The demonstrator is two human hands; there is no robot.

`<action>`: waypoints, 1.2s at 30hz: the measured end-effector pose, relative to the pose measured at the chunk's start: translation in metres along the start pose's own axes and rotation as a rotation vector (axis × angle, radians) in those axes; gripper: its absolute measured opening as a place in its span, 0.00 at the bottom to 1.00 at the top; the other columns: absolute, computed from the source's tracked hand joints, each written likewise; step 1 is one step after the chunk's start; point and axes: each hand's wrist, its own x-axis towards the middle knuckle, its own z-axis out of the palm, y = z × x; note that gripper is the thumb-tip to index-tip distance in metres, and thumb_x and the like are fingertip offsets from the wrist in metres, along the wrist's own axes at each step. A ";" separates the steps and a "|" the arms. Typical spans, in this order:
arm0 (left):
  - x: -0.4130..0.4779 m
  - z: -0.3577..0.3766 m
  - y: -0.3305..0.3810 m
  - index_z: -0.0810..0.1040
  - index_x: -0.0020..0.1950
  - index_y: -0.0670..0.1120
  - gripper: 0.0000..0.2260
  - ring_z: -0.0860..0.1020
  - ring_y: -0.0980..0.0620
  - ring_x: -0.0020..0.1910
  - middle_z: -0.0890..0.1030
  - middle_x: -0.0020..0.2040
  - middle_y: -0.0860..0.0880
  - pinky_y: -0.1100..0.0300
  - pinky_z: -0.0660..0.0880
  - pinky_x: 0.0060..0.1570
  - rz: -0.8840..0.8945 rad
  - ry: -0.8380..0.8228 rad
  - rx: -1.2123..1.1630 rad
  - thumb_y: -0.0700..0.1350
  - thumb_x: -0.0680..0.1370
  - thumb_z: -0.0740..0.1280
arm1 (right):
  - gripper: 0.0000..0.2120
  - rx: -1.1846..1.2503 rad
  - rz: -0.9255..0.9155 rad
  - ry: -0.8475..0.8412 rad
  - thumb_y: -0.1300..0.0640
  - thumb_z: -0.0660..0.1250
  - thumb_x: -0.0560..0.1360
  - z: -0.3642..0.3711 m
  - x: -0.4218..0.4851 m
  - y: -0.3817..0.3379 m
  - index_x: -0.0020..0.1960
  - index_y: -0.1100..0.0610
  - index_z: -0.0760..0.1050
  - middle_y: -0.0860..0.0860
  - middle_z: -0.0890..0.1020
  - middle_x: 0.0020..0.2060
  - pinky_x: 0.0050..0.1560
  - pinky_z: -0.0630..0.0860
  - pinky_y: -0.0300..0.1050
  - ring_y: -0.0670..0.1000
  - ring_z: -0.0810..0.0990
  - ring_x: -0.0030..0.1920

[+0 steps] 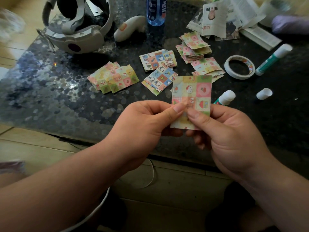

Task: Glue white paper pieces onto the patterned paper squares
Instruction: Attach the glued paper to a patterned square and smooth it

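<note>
Fingers (178,108) of my L hand (147,121) & R hand (230,136) pinch the patterned square (192,91) at its 6 o'clock edge; bottle (156,10) at 12, label unreadable.

The single view came from the person's head, a wide-angle lens facing forward and steeply down. It sat close above the left hand (142,121) and right hand (230,136), with the dark table (50,91) stretching away beyond them.
</note>
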 end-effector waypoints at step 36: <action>0.008 -0.018 0.003 0.81 0.56 0.31 0.22 0.78 0.43 0.44 0.83 0.53 0.32 0.59 0.77 0.40 -0.225 -0.130 -0.015 0.43 0.68 0.75 | 0.09 0.021 0.193 -0.219 0.54 0.73 0.68 -0.016 0.007 -0.006 0.44 0.59 0.86 0.57 0.81 0.33 0.27 0.68 0.37 0.48 0.74 0.29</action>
